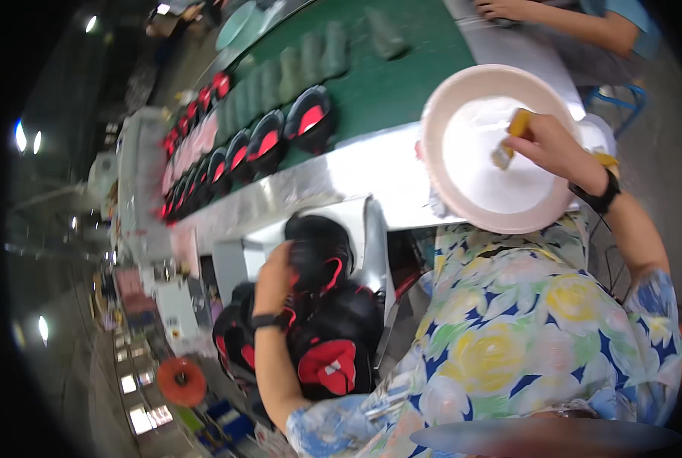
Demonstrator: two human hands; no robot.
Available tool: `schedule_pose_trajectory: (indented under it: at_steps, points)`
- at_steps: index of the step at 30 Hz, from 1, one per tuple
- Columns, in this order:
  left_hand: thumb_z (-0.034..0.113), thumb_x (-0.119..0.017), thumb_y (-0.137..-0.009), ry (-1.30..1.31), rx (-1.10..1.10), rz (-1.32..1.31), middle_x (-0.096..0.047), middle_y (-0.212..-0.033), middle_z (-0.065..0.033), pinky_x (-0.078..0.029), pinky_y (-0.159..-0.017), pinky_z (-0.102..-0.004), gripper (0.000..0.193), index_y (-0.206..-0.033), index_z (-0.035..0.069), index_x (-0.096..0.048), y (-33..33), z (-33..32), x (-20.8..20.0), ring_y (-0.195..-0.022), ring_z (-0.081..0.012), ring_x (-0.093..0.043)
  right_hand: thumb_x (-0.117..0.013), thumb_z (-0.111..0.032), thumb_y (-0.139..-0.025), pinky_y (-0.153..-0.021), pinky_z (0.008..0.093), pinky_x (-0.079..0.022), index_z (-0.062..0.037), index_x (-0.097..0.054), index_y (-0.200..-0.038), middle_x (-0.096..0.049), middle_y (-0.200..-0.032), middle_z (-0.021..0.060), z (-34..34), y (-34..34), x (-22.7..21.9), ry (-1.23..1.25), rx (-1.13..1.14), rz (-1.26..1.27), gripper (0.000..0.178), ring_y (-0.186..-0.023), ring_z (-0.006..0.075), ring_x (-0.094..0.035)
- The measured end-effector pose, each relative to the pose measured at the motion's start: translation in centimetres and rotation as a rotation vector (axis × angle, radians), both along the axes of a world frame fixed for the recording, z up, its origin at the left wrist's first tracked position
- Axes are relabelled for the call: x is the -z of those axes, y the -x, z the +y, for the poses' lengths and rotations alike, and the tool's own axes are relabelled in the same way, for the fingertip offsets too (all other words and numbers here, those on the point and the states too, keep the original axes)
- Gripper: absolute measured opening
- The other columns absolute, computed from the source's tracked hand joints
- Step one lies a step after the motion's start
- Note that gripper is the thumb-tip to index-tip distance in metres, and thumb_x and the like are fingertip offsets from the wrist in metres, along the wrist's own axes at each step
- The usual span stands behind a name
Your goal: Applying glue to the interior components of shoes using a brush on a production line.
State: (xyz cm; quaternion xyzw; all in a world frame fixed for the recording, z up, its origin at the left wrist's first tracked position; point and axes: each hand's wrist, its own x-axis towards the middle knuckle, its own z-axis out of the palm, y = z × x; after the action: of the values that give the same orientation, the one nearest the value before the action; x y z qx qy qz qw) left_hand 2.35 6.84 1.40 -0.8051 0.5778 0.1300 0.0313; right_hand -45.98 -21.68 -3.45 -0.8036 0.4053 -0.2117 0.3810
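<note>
My right hand (551, 145) is closed around the yellow handle of a paintbrush (519, 122). Its pale bristles point down over a wide pinkish basin (432, 153) that holds white liquid (482, 187). To the left and lower, my left hand (275, 267) grips the edge of a black shoe upper (322, 237) with red lining, both slightly blurred; the fingertips are partly hidden. That upper is above a pile of similar black and red uppers (329, 362) in and around a light-coloured bin (361, 217).
A green-topped worktable (402, 84) with a shiny metal edge runs away to the left. Black and red uppers (310, 122) line its near side, behind them grey-green foot-shaped forms (310, 57). Another person's arm (577, 27) rests at the far right. An orange round object (181, 382) stands lower left.
</note>
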Motion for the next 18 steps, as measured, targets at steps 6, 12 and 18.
schedule_pose_trajectory:
  at_steps: [6,12,18]
  points:
    - [0.007,-0.064,-0.089,0.772,-0.229,0.383,-0.065,-0.121,-0.0134,-0.053,-0.09,-0.0368,0.052,-0.139,0.003,-0.052,-7.0,4.1,-6.4,-0.103,-0.024,-0.066,-0.069,-0.026,-0.087,-0.065,0.0449,-0.049,0.0021,-0.065,-0.088,-0.066,-0.076,0.0222,-0.3,-4.9,2.0,0.04,-0.098,-0.022,0.029,-0.071,0.0373,-0.066]
    - [0.004,-0.059,-0.09,0.575,0.246,-0.034,-0.067,-0.092,-0.0085,-0.05,-0.073,-0.0345,0.057,-0.146,0.006,-0.048,-2.0,-1.9,-4.8,-0.08,-0.0237,-0.064,-0.067,-0.018,-0.087,-0.075,0.0466,-0.05,0.0006,-0.061,-0.095,-0.067,-0.086,0.0232,0.6,-3.9,3.4,0.056,-0.501,0.172,0.021,-0.083,0.0407,-0.066]
    - [0.021,-0.06,-0.1,0.285,-0.329,1.077,-0.066,-0.118,-0.003,-0.051,-0.093,-0.0294,0.032,-0.126,0.002,-0.062,5.2,-12.8,-1.6,-0.106,-0.012,-0.064,-0.068,-0.016,-0.086,-0.07,0.0438,-0.049,0.0004,-0.059,-0.093,-0.064,-0.081,0.0193,-3.3,1.0,-0.4,0.186,-0.227,0.062,0.02,-0.076,0.0367,-0.064]
